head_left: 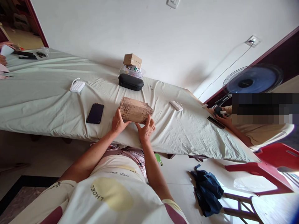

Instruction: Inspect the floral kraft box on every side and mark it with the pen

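A brown cardboard box (pixel 136 109) with dark line drawings lies on the pale cloth-covered table (pixel 46 102) near its front edge. My left hand (pixel 118 122) presses against the box's left end, thumb up on its side. My right hand (pixel 146 129) grips its near right corner, fingers spread along the edge. Both hands hold the box between them.
A black phone (pixel 95 113) lies left of the box. Behind it sit a black case (pixel 130 82), a clear tub with a small box (pixel 132 60) on top, and white chargers (pixel 77 86) (pixel 176 105). Another person's hand (pixel 223 116) holds a dark object at right. A fan (pixel 253 79) and a red chair (pixel 268 166) stand right.
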`<state>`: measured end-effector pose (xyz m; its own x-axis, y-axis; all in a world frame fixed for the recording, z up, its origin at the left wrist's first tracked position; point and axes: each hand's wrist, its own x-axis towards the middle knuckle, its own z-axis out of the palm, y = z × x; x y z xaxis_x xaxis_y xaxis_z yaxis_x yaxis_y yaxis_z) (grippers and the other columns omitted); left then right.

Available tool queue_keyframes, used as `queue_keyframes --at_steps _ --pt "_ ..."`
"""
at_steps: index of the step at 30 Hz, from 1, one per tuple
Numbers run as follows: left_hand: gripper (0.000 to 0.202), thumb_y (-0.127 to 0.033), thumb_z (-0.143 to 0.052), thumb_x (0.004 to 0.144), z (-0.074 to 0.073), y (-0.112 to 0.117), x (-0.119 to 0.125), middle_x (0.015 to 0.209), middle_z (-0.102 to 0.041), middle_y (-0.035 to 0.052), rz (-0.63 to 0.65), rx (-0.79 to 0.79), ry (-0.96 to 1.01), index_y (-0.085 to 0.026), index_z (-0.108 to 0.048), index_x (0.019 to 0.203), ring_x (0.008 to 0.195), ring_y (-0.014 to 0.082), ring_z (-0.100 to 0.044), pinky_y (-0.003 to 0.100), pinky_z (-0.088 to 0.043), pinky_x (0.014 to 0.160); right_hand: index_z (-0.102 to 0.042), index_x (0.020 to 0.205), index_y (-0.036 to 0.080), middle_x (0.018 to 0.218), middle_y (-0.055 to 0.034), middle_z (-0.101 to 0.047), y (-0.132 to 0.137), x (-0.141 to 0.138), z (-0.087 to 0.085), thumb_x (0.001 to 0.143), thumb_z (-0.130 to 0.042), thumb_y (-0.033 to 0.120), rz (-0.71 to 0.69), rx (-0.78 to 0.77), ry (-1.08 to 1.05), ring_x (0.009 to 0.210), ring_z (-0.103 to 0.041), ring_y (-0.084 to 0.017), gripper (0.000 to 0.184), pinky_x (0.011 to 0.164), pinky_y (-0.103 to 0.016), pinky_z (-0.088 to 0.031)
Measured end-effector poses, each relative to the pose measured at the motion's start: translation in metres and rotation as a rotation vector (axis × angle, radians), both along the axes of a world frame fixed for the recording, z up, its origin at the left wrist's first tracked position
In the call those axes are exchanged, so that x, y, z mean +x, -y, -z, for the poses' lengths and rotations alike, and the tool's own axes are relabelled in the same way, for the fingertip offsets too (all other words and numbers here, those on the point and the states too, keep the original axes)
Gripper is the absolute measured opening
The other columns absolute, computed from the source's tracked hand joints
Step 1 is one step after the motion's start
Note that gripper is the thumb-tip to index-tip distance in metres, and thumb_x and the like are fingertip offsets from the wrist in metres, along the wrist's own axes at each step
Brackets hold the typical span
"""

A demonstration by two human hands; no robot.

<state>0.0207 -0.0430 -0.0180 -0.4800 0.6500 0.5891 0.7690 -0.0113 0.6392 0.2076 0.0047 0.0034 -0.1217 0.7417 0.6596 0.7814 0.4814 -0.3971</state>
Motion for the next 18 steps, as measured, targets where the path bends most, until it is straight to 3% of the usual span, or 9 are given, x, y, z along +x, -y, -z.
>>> queue_keyframes --at_steps 7,12,18 --pt "0.122 -0.054 -0.094 0.072 -0.009 0.004 -0.004 0.158 -0.049 0.0326 -0.036 -0.017 0.038 -0.01 -0.024 0.163 0.143 0.0428 -0.057 0.05 -0.051 0.114 -0.034 0.163 0.024 0.138 -0.0177 -0.056 -0.01 0.004 0.008 0.095 -0.07 0.052 -0.115 0.091 -0.122 0.127 -0.055 -0.032 0.082 0.109 -0.053 -0.048" --pt "0.112 -0.066 -0.085 0.077 -0.011 0.008 -0.013 0.153 -0.057 0.0274 -0.036 0.097 0.048 -0.015 -0.031 0.161 0.137 0.0387 -0.063 0.047 -0.052 0.111 -0.043 0.158 0.024 0.135 -0.0164 -0.058 -0.016 0.009 0.011 0.1 -0.064 0.048 -0.224 0.15 -0.25 0.125 -0.059 -0.028 0.066 0.109 -0.05 -0.052" --pt "0.082 -0.077 -0.056 0.094 -0.007 0.009 -0.023 0.119 -0.074 0.0193 -0.014 0.252 0.061 -0.014 -0.055 0.146 0.111 0.0308 -0.072 0.043 -0.056 0.1 -0.064 0.132 0.021 0.126 -0.015 -0.066 -0.016 0.013 0.009 0.105 -0.052 0.046 -0.207 0.28 -0.452 0.121 -0.065 -0.026 0.039 0.103 -0.048 -0.056"
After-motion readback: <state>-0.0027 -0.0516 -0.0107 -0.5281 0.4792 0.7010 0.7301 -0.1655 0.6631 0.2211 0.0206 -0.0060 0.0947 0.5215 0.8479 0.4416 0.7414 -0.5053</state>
